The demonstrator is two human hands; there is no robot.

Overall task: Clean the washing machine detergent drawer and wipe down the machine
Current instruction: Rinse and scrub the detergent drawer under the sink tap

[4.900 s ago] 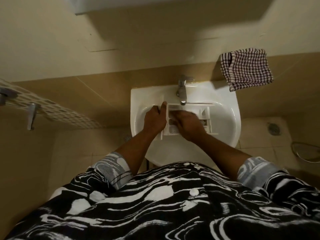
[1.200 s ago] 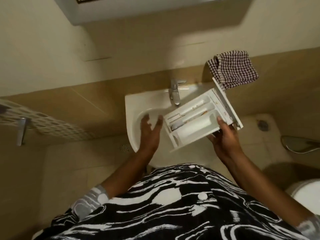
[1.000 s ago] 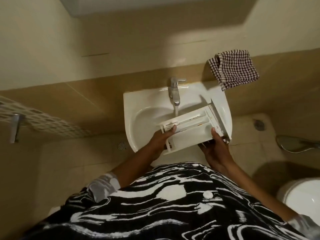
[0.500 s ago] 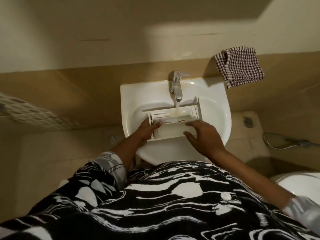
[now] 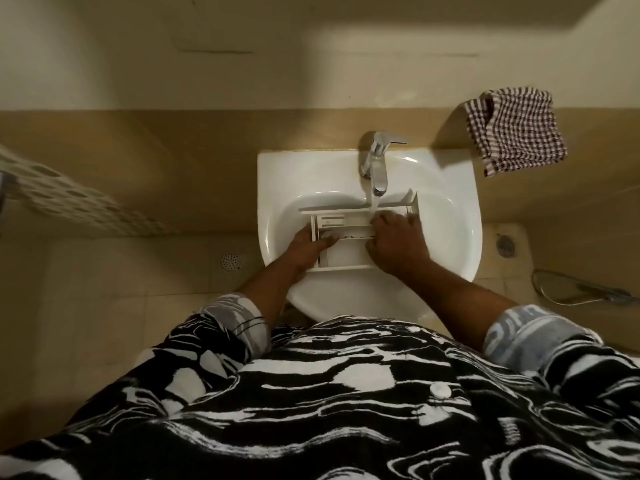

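The white detergent drawer (image 5: 343, 233) lies level in the white sink (image 5: 287, 181), with water from the chrome tap (image 5: 377, 164) running onto its far right part. My left hand (image 5: 306, 245) grips the drawer's left end, thumb inside a compartment. My right hand (image 5: 398, 242) lies over the drawer's right half with fingers reaching into the compartments under the stream. The washing machine is not in view.
A checked brown-and-white cloth (image 5: 516, 129) hangs on the tiled wall right of the sink. A floor drain (image 5: 230, 261) sits left of the basin, another drain (image 5: 505, 244) and a hose (image 5: 581, 289) to the right. A perforated shelf (image 5: 69, 202) juts out at left.
The drawer was tipped up to the right, then lowered flat into the basin under the running tap. My right hand has moved from the drawer's near edge onto its right compartments.
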